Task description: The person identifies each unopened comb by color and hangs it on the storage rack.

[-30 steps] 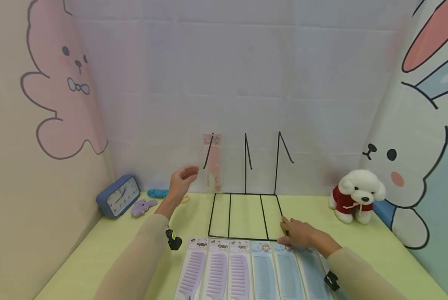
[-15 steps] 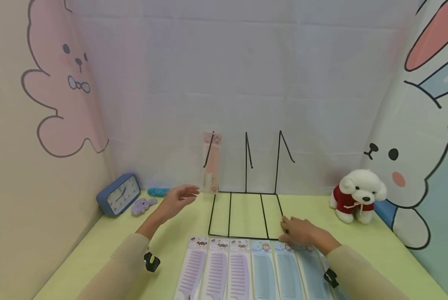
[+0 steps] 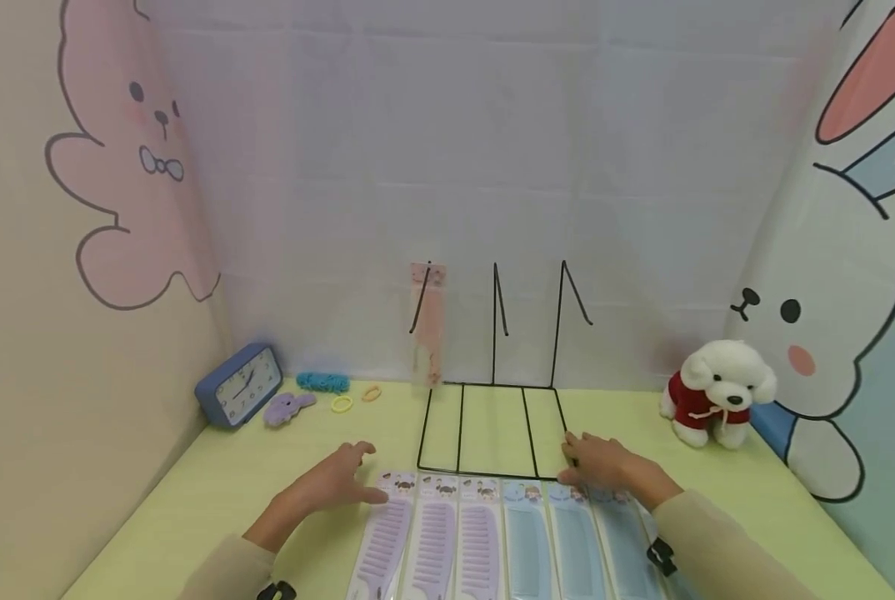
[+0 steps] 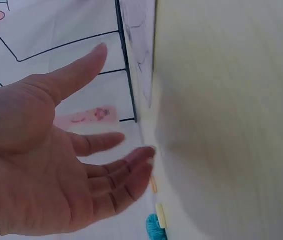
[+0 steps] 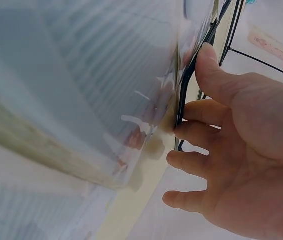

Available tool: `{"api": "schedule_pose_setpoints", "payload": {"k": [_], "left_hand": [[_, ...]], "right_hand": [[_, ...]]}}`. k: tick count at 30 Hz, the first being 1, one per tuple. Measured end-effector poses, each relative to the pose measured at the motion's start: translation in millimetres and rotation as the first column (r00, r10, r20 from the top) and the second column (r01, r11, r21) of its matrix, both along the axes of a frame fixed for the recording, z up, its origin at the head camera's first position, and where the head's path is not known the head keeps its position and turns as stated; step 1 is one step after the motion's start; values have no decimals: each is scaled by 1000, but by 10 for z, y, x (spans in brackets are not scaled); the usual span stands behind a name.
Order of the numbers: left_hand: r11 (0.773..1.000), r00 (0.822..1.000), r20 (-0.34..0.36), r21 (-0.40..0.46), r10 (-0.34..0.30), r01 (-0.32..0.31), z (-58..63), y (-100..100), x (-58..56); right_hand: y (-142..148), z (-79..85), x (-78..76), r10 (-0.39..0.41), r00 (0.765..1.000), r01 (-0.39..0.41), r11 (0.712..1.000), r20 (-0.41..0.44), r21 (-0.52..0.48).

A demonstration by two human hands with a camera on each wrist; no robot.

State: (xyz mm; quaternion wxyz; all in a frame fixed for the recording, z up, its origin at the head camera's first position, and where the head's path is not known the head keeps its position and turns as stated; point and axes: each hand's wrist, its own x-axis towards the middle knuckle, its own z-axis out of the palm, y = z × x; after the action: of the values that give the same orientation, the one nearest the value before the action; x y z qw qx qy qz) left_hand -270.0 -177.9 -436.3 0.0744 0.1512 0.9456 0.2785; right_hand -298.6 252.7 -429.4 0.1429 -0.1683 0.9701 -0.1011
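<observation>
My left hand (image 3: 337,480) hovers with fingers spread beside the top of the leftmost purple packaged comb (image 3: 386,533); its palm holds nothing in the left wrist view. My right hand (image 3: 603,463) grips the front right corner of a black wire display rack (image 3: 458,433), thumb at the front wire and fingers at the side. From the rack's left hook hangs a pink packaged comb (image 3: 428,321). Blue packaged combs (image 3: 528,542) lie right of the purple ones in a row before the rack, partly under my right forearm. The middle and right hooks carry nothing.
At the back left stand a blue clock (image 3: 239,386), a purple plush toy (image 3: 288,408), a teal bundle (image 3: 323,382), a yellow ring (image 3: 342,404) and an orange ring (image 3: 372,393). A white toy dog (image 3: 721,392) sits right. Printed cloth walls enclose the table.
My left hand has moved from beside the hanging pink comb down and toward me, to the leftmost purple comb. My right hand stays on the rack corner.
</observation>
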Motion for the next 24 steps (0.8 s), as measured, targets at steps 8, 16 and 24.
{"api": "schedule_pose_setpoints", "payload": {"k": [8, 16, 24], "left_hand": [[993, 998, 55, -112, 34, -28, 71, 96, 439], [995, 998, 40, -90, 52, -48, 17, 253, 735], [979, 989, 67, -167, 130, -117, -39, 408, 786]], "right_hand": [[-29, 71, -9, 25, 999, -24, 999, -25, 41], [-55, 87, 5, 16, 1000, -15, 999, -22, 46], [-67, 63, 11, 8, 1000, -7, 999, -16, 46]]}}
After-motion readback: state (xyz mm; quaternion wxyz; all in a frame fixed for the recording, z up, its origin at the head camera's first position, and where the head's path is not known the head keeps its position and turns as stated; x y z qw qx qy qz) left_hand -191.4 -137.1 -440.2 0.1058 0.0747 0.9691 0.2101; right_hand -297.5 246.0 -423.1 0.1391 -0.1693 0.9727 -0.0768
